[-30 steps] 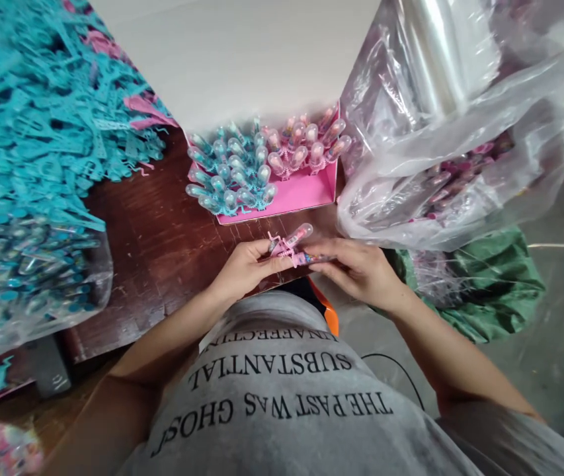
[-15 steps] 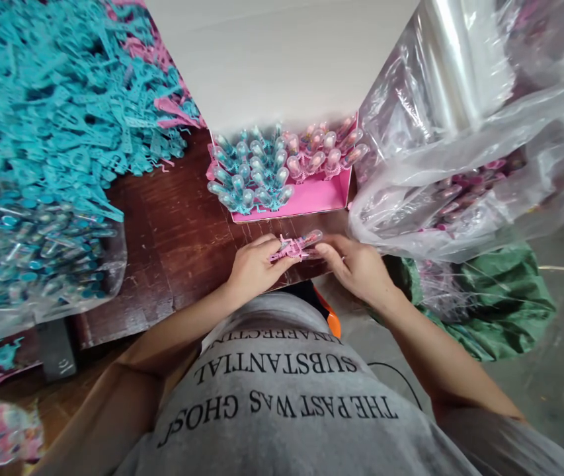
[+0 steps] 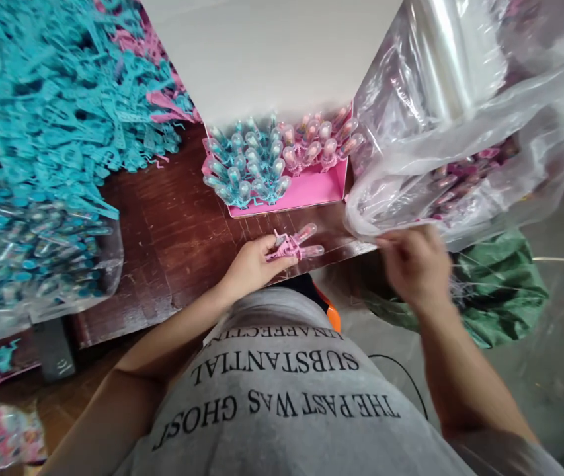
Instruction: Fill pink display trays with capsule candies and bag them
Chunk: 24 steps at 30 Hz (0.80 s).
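Observation:
My left hand [image 3: 250,266] grips a pink plastic holder [image 3: 285,246] with two clear capsule tubes [image 3: 306,241] clipped in it, just above the table's front edge. My right hand [image 3: 416,266] is off to the right, blurred, at the lower lip of a big clear plastic bag [image 3: 460,152] that holds several pink tubes; its fingers look curled, and I cannot tell if anything is in them. Behind my left hand stands a pink box [image 3: 301,192] with rows of teal and pink filled holders.
A heap of teal plastic holders [image 3: 53,99] covers the left of the dark wooden table [image 3: 172,231]. A clear bag of teal tubes [image 3: 28,258] lies at the left front. A white board [image 3: 272,53] stands behind the box. A green bag [image 3: 500,291] lies on the floor at right.
My right hand has left the pink holder and moved right to the clear bag's edge. My left hand still has the holder, which now carries two tubes.

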Tool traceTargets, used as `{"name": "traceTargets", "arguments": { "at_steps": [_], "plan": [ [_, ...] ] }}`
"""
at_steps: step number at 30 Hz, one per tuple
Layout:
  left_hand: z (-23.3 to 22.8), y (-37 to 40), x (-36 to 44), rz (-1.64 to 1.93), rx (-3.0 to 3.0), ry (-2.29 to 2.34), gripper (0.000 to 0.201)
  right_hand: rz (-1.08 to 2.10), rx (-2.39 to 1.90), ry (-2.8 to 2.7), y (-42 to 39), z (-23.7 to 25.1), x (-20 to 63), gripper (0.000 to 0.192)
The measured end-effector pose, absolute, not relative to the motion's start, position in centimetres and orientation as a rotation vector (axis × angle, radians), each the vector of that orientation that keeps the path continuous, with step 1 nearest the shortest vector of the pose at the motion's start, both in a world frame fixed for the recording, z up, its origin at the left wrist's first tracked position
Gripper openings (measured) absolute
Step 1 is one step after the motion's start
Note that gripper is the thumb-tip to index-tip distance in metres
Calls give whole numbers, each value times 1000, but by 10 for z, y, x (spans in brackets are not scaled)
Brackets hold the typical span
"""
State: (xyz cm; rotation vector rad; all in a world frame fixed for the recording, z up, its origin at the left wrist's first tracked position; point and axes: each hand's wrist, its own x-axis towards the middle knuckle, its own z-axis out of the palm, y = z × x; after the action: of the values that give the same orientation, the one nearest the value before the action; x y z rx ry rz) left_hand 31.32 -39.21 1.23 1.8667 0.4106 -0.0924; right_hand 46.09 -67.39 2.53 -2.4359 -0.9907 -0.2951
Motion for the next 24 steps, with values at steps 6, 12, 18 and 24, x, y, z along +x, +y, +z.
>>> {"name": "traceTargets", "arguments": {
  "at_steps": [6, 12, 18, 24],
  "plan": [
    [16, -386, 314, -419, 1204, 498, 27, -65, -2567, -1234, -753, 44, 456, 23],
    [21, -395, 311, -476, 1162, 544, 41, -47, -2134, -1719, -655, 36, 448, 59],
    [29, -387, 303, -645, 1138, 412, 47, 134, -1641, -2061, -588, 54, 481, 32],
    [25, -335, 277, -311, 1642, 445, 45, 328, -1916, -1628, -589, 81, 530, 26]
  ]
}}
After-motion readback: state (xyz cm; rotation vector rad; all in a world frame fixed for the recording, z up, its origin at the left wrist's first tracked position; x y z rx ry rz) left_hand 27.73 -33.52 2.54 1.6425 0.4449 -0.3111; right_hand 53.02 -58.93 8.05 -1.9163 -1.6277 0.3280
